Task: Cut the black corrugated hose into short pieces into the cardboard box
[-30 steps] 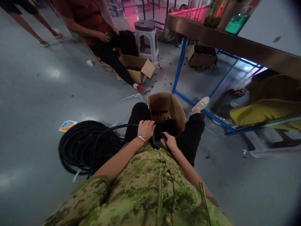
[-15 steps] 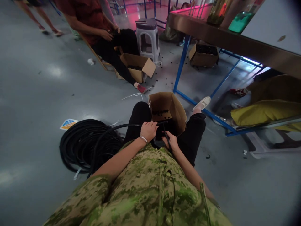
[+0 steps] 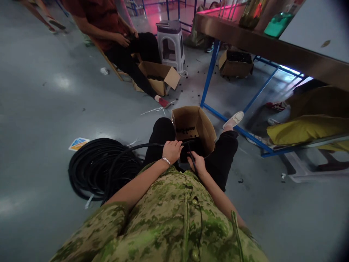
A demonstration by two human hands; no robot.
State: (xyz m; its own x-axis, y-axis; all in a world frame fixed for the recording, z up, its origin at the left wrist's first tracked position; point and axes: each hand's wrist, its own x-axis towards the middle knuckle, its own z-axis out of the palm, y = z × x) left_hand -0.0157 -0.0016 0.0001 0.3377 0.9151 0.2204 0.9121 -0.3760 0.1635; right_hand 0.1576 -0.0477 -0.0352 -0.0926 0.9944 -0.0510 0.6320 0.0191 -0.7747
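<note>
My left hand (image 3: 172, 151) is closed round a black hose (image 3: 147, 145), whose free end sticks out past my fingers over the box. From there the hose runs left to a big coil of black hose (image 3: 92, 169) on the floor. My right hand (image 3: 198, 163) grips a thin dark tool (image 3: 192, 156), its narrow upper part right at the hose end; the exact kind is hard to make out. Below both hands, between my knees, stands an open cardboard box (image 3: 205, 125) with small black pieces in it.
A person sits ahead on the left by another cardboard box (image 3: 172, 77) and a grey stool (image 3: 178, 47). On the right is a table with blue legs (image 3: 211, 72), with a box (image 3: 227, 69) under it. Small black bits lie scattered on the floor.
Both hands keep nearly the same place on the hose and tool. Far off at the upper left, a walking person's feet have shifted.
</note>
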